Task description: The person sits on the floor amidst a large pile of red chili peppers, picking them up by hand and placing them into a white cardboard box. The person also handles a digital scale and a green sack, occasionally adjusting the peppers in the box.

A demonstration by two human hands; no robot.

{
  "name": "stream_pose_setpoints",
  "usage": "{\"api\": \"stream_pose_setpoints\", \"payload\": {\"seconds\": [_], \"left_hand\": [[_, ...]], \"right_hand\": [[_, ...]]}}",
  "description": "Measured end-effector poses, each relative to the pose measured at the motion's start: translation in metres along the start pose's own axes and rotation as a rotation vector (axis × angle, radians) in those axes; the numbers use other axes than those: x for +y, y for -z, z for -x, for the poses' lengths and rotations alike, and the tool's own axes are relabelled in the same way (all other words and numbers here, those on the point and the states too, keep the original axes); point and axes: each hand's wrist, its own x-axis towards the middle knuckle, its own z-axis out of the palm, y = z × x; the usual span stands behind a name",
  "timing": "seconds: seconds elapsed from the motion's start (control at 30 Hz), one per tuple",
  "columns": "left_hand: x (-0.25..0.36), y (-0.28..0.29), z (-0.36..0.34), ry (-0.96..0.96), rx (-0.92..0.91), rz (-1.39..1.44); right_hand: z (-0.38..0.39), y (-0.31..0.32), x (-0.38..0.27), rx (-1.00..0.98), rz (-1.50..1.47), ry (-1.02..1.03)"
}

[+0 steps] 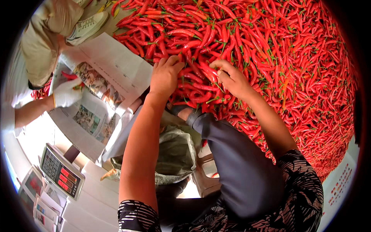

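A large heap of red chilli peppers (286,73) with green stems spreads in front of me. My left hand (166,75) is at the heap's near left edge, back upward and fingers bent. Its palm is hidden, so what it holds does not show. To the right, my right hand (232,79) is low over the peppers. Its thumb and forefinger close about a red chilli pepper (209,74). An open greenish woven sack (176,152) stands below my left forearm, beside my bent leg.
At left, another person's white-gloved hand (67,92) holds red chillies over newspaper-lined packaging (116,58). A digital scale (62,172) with red digits sits lower left, near white boxes (92,189). My dark-trousered knee (239,154) reaches the heap; a brown plastic stool (205,174) is behind it.
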Motion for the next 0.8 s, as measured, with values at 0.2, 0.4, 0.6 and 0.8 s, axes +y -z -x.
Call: {"api": "stream_pose_setpoints", "payload": {"seconds": [0.2, 0.4, 0.6, 0.8], "left_hand": [[0.022, 0.024, -0.021, 0.046, 0.33, 0.225], [0.049, 0.021, 0.025, 0.786, 0.56, 1.57], [0.061, -0.009, 0.054, 1.016, 0.665, 1.745], [0.033, 0.003, 0.041, 1.13, 0.554, 0.981]], "right_hand": [[-0.024, 0.042, -0.044, -0.134, -0.103, 0.014], [-0.058, 0.063, -0.095, -0.649, 0.195, -0.287], [-0.147, 0.018, -0.065, -0.196, 0.344, -0.218], [-0.154, -0.024, -0.019, 0.0, 0.512, -0.26]]}}
